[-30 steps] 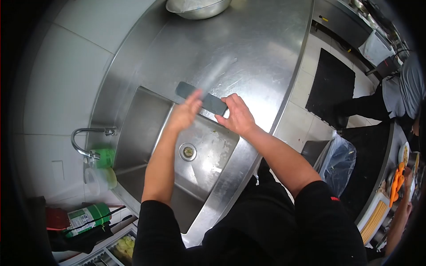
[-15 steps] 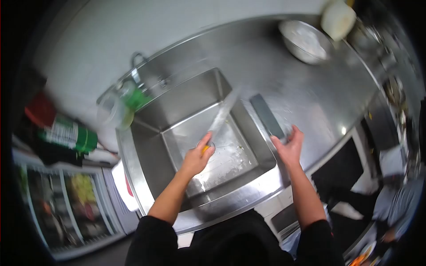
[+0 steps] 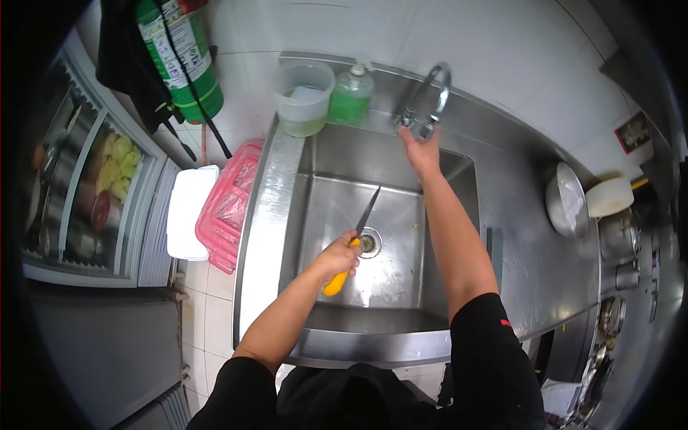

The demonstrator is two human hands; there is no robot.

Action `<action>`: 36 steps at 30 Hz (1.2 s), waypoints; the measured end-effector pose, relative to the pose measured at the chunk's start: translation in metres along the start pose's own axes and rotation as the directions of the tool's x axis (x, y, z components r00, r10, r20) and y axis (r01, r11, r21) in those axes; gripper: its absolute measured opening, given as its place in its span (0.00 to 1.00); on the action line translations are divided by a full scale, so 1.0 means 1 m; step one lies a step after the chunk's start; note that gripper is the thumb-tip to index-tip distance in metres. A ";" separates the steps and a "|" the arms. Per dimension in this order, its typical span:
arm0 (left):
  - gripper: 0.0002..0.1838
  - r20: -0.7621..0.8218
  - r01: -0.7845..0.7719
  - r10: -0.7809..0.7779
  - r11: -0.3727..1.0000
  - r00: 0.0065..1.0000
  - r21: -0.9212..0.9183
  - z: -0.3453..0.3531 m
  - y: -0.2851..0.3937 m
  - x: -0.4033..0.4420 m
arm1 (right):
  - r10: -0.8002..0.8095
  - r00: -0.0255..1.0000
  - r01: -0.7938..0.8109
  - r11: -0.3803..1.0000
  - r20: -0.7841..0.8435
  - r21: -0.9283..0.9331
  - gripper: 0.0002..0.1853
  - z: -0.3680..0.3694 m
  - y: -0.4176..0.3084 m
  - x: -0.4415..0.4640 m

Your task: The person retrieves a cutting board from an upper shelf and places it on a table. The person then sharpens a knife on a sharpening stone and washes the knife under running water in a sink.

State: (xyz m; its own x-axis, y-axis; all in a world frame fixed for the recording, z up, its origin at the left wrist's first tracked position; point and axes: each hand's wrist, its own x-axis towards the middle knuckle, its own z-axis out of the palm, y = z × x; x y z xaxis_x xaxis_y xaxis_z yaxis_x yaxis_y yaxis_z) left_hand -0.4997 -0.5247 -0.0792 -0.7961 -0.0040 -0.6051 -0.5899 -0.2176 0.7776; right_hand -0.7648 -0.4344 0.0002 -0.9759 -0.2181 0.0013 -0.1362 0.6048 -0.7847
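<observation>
A knife (image 3: 367, 213) with a yellow handle is held in my left hand (image 3: 340, 259), whose fingers wrap round the handle. Its blade points up and away over the steel sink (image 3: 259, 236), close to the drain (image 3: 369, 244). My right hand (image 3: 422, 150) reaches to the back rim and grips the base of the chrome faucet (image 3: 438, 93); the fingertips are partly hidden behind it. Beside the sink's right edge lies a grey sharpening stone (image 3: 494, 247), partly covered by my right forearm.
Left of the faucet stand a green soap bottle (image 3: 351, 97) and a translucent tub (image 3: 304, 100). A metal bowl (image 3: 566, 201) with something white inside is on the right counter. Red crates (image 3: 228, 208), a white lid (image 3: 192, 213) and a green cylinder (image 3: 190, 72) are at the left.
My right hand has left the sharpening stone and moved to the faucet. The knife has lowered into the sink, still in my left hand. My view has turned left.
</observation>
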 end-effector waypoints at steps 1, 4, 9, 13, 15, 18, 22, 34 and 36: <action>0.36 0.019 0.025 -0.025 1.000 1.000 0.002 -0.004 0.002 0.002 | -0.080 0.991 0.094 0.987 0.108 -0.127 0.57 0.013 0.000 0.012; 0.28 0.064 0.058 -0.066 0.991 0.996 0.121 -0.012 0.017 0.012 | -0.111 0.873 0.261 0.928 0.474 -0.264 0.51 0.033 -0.006 0.024; 0.17 0.272 -0.207 0.046 0.773 0.961 0.600 -0.035 0.027 0.140 | 0.108 0.842 -0.437 0.711 0.528 0.551 0.30 0.027 -0.036 -0.026; 0.16 0.111 -0.072 -0.071 0.412 0.991 0.909 -0.005 0.127 0.120 | 0.139 0.898 -0.436 0.406 0.418 0.803 0.21 0.016 -0.010 -0.035; 0.20 0.054 -0.062 0.037 0.266 0.998 0.962 0.013 0.148 0.128 | 0.147 0.904 -0.398 0.630 0.401 0.667 0.18 -0.003 -0.010 -0.048; 0.20 0.040 -0.042 0.190 0.005 0.981 0.999 0.032 0.158 0.158 | 0.196 0.965 -0.250 0.879 0.172 0.406 0.16 -0.019 -0.009 -0.060; 0.18 0.128 -0.110 0.203 -0.100 0.971 0.989 0.057 0.181 0.149 | -0.085 0.976 0.129 0.967 -0.202 0.219 0.20 -0.002 0.006 -0.079; 0.17 0.188 -0.195 0.061 0.445 0.980 0.874 0.012 0.148 0.064 | -0.172 0.956 0.190 0.980 -0.237 0.057 0.25 0.034 0.051 -0.150; 0.16 0.234 -0.191 -0.009 0.552 0.972 0.812 0.001 0.130 0.065 | -0.521 0.843 0.510 0.853 -0.134 -0.110 0.25 0.044 0.032 -0.175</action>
State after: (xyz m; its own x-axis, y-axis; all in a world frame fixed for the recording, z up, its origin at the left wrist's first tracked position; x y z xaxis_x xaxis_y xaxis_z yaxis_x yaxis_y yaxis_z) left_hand -0.6277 -0.5520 -0.0172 -0.8001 0.2269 -0.5553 -0.2833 0.6731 0.6832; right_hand -0.5907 -0.4108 -0.0524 -0.7742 -0.3967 0.4932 -0.6329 0.4889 -0.6004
